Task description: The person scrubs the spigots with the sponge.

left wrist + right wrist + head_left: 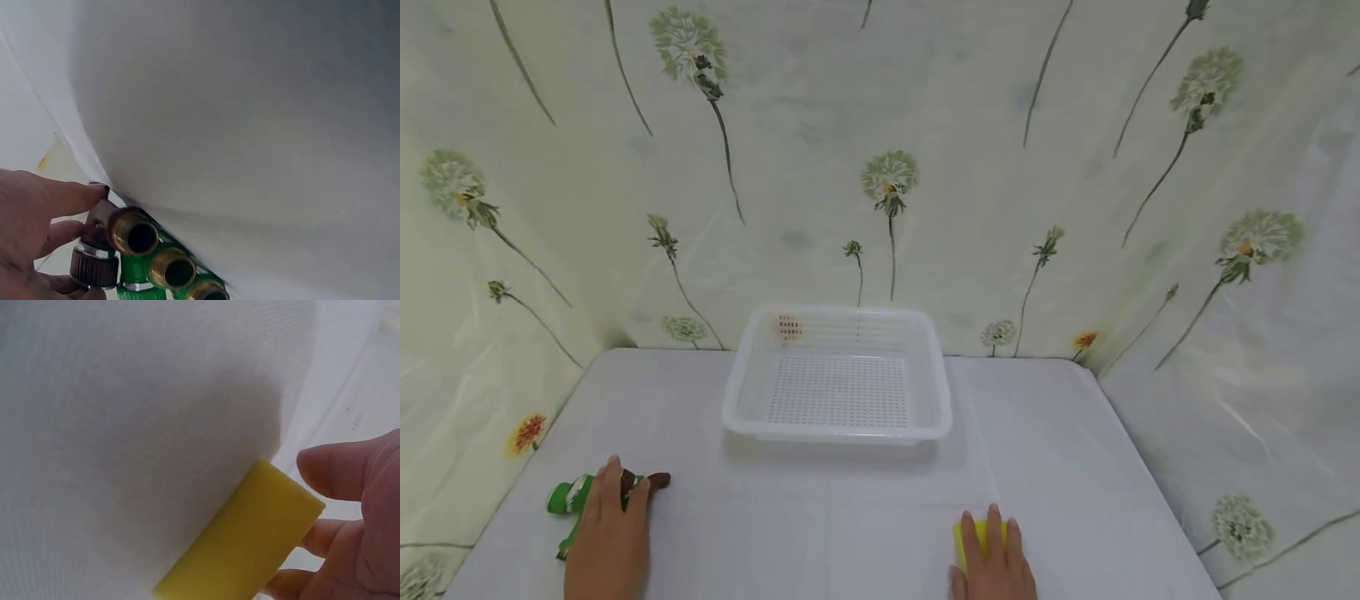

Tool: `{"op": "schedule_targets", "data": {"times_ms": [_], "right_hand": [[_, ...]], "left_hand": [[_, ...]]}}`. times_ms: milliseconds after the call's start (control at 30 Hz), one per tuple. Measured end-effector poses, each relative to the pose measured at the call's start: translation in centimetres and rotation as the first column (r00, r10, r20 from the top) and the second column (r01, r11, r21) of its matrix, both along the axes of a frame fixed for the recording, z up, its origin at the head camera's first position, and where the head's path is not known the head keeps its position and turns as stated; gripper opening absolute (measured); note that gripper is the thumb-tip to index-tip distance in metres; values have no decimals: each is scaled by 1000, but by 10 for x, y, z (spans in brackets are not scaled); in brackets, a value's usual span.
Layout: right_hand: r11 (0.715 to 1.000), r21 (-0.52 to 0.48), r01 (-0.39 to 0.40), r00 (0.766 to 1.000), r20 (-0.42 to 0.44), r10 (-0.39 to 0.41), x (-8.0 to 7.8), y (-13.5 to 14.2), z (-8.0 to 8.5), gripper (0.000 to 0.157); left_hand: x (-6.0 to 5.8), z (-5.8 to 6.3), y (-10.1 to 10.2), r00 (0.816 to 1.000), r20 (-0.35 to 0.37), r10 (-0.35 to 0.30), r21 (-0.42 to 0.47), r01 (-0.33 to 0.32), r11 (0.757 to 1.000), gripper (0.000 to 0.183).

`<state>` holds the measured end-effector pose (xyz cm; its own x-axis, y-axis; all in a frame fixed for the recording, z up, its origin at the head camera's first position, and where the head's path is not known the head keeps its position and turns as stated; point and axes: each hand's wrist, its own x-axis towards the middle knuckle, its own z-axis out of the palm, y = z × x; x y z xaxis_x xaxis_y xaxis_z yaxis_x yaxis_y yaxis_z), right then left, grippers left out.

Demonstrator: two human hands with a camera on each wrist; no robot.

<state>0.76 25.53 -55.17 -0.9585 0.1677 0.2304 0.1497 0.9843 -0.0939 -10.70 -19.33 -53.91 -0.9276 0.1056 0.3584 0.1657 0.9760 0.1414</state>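
Near right, a yellow sponge (244, 537) is touched by the right hand (994, 562), fingers extended; near left, brown-and-green fittings (571, 497) are gripped by the left hand (606, 533). The table (812, 525) is white-covered. A white basket (837, 434) is placed at its far edge, backed by flower-printed sheeting (805, 175).

Matt foam sponge (240, 540); smooth plastic basket (838, 432); glossy fittings (132, 269), brassy metal ends (120, 234).
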Motion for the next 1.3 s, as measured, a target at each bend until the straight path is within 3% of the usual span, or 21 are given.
{"op": "schedule_targets", "data": {"times_ms": [100,233,400,633,767,867,967,1033,1133,1200,1300], "right_hand": [[1000,-2,-3,1000,14,3,-6,3,2,64],[1000,-12,-12,1000,29,12,-12,3,5,64],[997,-63,34,990,141,-24,-12,-1,12,62],[993,-87,77,952,302,-48,-20,-2,17,66],[992,-108,63,960,277,-31,-15,-4,16,64],[990,-123,69,953,302,-29,-16,-3,18,64],[989,-139,60,950,311,-14,-19,0,23,64],[986,-161,48,965,262,-4,-16,0,23,63],[978,-206,-30,995,91,50,-10,-6,24,60],[969,-233,-80,997,-4,81,-8,-13,27,58],[947,-301,-113,993,-58,100,-1,-26,41,61]], "left_hand": [[0,4,3,996,57,62,44,-65,997,43],[-2,9,3,992,94,87,75,-94,993,41],[-5,8,-1,989,104,100,83,-109,991,45],[-8,6,-6,979,155,130,54,-139,989,49],[-7,10,-10,966,222,135,57,-150,987,48],[-5,15,-10,968,219,119,112,-146,983,48],[-3,27,1,960,254,116,224,-175,959,52],[-1,38,12,935,339,101,327,-218,919,56],[3,57,34,869,494,27,485,-300,821,64],[8,66,49,836,544,-68,611,-340,715,66],[19,73,74,814,533,-230,786,-376,490,65]]}}
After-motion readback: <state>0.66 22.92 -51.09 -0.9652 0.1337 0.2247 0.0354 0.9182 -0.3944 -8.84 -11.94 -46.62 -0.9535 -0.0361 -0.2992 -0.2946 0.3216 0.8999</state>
